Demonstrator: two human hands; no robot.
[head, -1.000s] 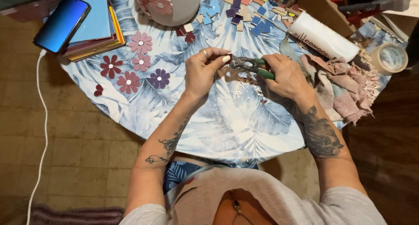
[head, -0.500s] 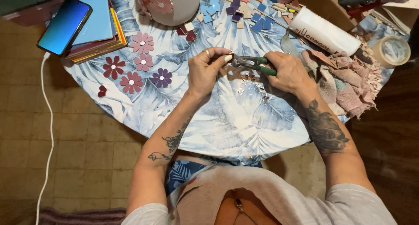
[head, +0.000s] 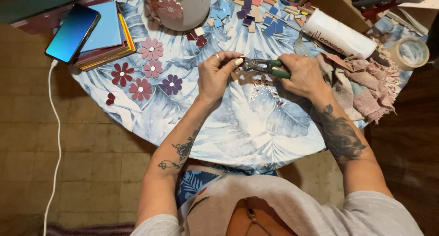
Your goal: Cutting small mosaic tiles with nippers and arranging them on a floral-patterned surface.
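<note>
- The right hand (head: 302, 75) is closed around the green handles of a pair of nippers (head: 264, 66), held over the round table (head: 256, 130) with its blue leaf-print cloth.
- The left hand (head: 218, 76) pinches something small at the nippers' metal head; the piece itself is too small to make out. Its fingers are bent and drawn together, thumb tip right against the tool.
- Just below the nippers, pale shards (head: 265, 82) lie scattered on the cloth.
- Right of the nippers, beside the right hand, lies a heap of pinkish rags (head: 366, 87); beyond them a white tube (head: 340, 34) lies on its side, and a roll of tape (head: 410, 52) sits near the table's edge.
- Above the nippers, loose blue and purple tile pieces (head: 256, 11) are spread out, next to a pale vase (head: 183, 7) bearing a pink flower.
- Left of the nippers, well apart, mosaic flowers (head: 148, 73) in pink, red and purple lie flat.
- Farther left, a phone (head: 73, 32) rests on a stack of coloured sheets (head: 107, 37), a white cable (head: 54, 140) hanging from it to the floor.
</note>
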